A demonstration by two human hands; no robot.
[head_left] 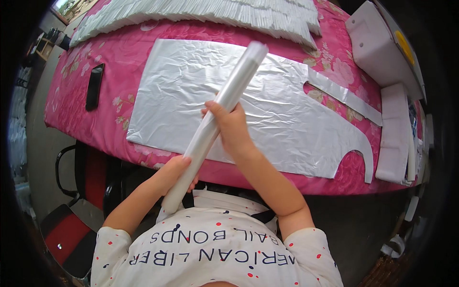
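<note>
In both hands I hold a long whitish roll of plastic film [195, 141] slantwise, its upper end far and to the right, its lower end against my body. My right hand [232, 125] is closed around the middle of the roll, thumb across the top. Lower down, my left hand [176, 173] is wrapped about it near the bottom end. Beneath the roll, a silvery-white plastic sheet [177, 91] lies flat and wrinkled on the table. Two strap-like strips with curved cut-outs extend from its right side.
A pink flowered cloth [71, 103] covers the table. Stacked white folded plastic pieces [191, 14] line the far edge. At left lies a black phone [94, 87]. White foam boxes [377, 40] stand at right. A red-and-black chair [69, 234] is at lower left.
</note>
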